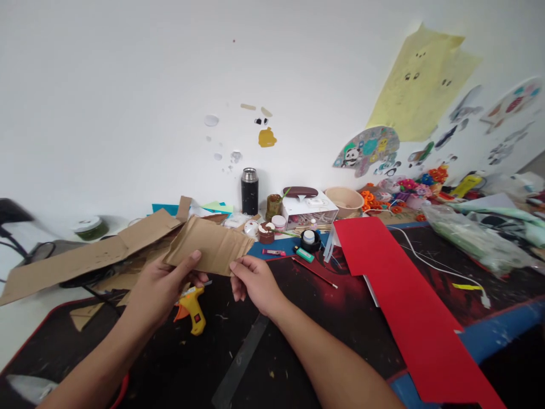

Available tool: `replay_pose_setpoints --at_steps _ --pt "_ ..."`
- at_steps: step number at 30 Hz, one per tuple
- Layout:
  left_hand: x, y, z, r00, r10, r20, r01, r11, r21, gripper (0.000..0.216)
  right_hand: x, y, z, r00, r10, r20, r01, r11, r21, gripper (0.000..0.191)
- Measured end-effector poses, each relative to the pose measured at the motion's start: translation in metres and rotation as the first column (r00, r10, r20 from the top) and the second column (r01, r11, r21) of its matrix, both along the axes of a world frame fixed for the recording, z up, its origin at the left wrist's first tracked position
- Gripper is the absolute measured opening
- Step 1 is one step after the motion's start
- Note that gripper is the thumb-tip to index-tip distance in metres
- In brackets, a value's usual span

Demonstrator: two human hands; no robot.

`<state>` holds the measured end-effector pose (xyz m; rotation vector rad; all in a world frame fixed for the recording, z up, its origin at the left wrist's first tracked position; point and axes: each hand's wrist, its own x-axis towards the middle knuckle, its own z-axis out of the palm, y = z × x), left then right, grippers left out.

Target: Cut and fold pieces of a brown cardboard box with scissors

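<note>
one piece of brown cardboard is held above the dark mat — the left hand pinches its left end, thumb on the near face, and the right hand pinches its lower right corner. a yellow glue gun lies near the left hand — a red sheet lies well to the right.

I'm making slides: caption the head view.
Left hand and right hand hold roughly rectangular brown cardboard near a yellow plastic glue gun.
</note>
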<state>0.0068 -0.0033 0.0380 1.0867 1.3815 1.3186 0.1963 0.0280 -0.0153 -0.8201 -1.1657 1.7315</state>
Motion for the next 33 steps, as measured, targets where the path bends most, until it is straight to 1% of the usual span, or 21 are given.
replay_pose_setpoints --at_steps 5,9,15,18,23,26,27,29,31,33 --pt "-0.002 0.001 -0.004 1.0 -0.02 -0.009 0.02 1.0 -0.001 0.039 0.001 0.001 0.0 0.998 -0.047 -0.038 0.046 0.999 -0.028 0.048" --pt "0.0 0.0 -0.005 0.999 -0.045 0.0 0.045 0.999 -0.002 0.043 0.003 0.003 0.003 0.988 -0.131 -0.078 0.126 0.99 -0.065 0.048" --pt "0.017 -0.007 -0.002 0.999 -0.016 -0.04 0.016 1.0 -0.002 0.052 0.004 0.006 0.005 0.962 -0.251 -0.102 0.239 0.963 -0.121 0.057" --pt "0.026 -0.012 -0.004 0.999 -0.053 -0.005 0.053 0.998 -0.03 0.057 0.003 0.006 0.003 0.947 -0.307 -0.098 0.296 0.949 -0.111 0.063" --pt "0.031 -0.017 -0.011 0.988 -0.082 0.134 0.094 0.991 -0.093 0.057 0.002 0.007 0.002 0.917 -0.393 -0.072 0.391 0.919 -0.05 0.066" --pt "0.03 -0.018 -0.006 0.984 -0.142 0.106 0.157 0.975 -0.156 0.059 0.004 0.006 0.004 0.909 -0.414 -0.055 0.414 0.91 -0.016 0.066" --pt "0.029 -0.018 -0.003 0.987 -0.134 0.093 0.147 0.977 -0.154 0.057 0.005 0.006 0.004 0.907 -0.418 -0.046 0.418 0.908 -0.015 0.066" --pt "0.026 -0.017 0.006 0.993 -0.057 0.102 0.068 0.992 -0.104 0.05 0.006 0.006 0.005 0.904 -0.426 -0.029 0.426 0.905 -0.002 0.066" --pt "0.022 -0.015 0.013 0.989 0.023 0.145 -0.015 0.998 -0.058 0.042 0.006 0.005 0.006 0.901 -0.434 -0.013 0.434 0.9 0.039 0.066" --pt "0.018 -0.013 0.016 0.981 0.064 0.185 -0.054 0.997 -0.063 0.04 0.006 0.004 0.006 0.901 -0.434 -0.002 0.433 0.899 0.064 0.066"
